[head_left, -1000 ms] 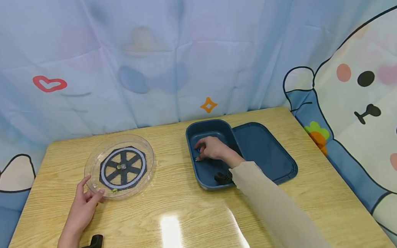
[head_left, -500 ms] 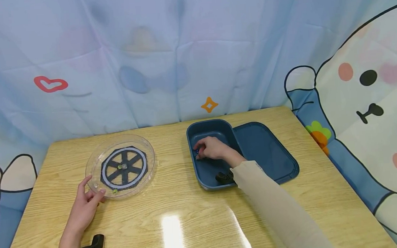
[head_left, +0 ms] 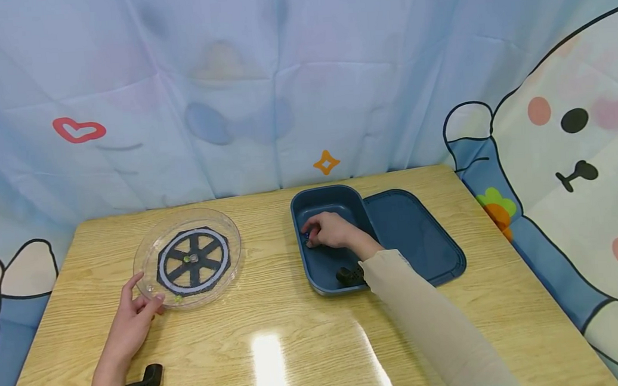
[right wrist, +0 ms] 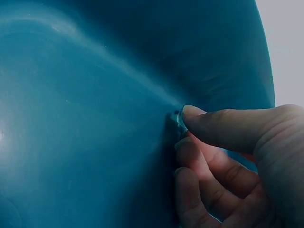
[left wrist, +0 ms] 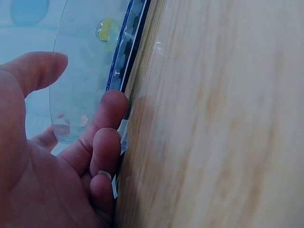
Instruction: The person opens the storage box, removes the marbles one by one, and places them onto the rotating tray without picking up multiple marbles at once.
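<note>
Right hand [head_left: 333,232] inside blue box [head_left: 322,270], near desk's [head_left: 202,356] far edge; thumb and fingertip pinch a small glassy marble [right wrist: 180,118], partly hidden, close to box floor. Left hand [head_left: 130,328], well apart from it, grips near-left rim of clear dish [head_left: 235,270], toward desk's far left corner. Lid [head_left: 417,239] right of box.

Handling (judged): marble light, hard, slippery, prone to roll; take it at its widest, fingertips opposed. Dish probably light, stiff, crackable; hold by rim.
</note>
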`<move>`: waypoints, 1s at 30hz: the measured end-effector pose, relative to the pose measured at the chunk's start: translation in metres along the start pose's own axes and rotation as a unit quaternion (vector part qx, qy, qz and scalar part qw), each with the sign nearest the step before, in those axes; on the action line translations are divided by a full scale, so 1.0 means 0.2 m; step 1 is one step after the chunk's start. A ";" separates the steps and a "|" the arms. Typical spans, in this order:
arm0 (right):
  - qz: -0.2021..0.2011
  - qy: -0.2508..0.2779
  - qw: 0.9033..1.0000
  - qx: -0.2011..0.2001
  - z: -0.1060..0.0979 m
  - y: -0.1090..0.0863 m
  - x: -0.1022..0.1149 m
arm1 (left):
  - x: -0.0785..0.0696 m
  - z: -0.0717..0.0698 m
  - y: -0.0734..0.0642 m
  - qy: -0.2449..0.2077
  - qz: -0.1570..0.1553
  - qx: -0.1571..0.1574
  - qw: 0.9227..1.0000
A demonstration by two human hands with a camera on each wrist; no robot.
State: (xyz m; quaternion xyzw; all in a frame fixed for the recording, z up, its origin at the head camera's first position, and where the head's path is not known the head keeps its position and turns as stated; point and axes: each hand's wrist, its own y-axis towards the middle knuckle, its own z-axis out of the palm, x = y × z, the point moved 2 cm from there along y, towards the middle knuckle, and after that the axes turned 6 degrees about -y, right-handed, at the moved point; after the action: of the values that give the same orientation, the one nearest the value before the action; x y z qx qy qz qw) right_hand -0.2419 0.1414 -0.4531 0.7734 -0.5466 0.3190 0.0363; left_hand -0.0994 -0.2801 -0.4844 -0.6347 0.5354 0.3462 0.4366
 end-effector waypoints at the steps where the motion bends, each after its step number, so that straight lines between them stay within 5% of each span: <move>1: 0.000 0.000 1.000 0.000 0.00 0.00 0.00 | 0.00 0.00 0.00 -0.001 0.000 0.000 1.000; 30: 0.018 -0.006 0.999 -0.032 -0.02 0.01 -0.02 | -0.02 0.00 -0.01 0.001 0.003 -0.002 1.000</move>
State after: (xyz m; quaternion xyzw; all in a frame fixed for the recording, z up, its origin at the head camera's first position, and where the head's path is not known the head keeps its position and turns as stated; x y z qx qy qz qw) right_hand -0.2471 0.1459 -0.4537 0.7638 -0.5705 0.2974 0.0527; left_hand -0.0984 -0.2787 -0.4803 -0.6345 0.5370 0.3479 0.4336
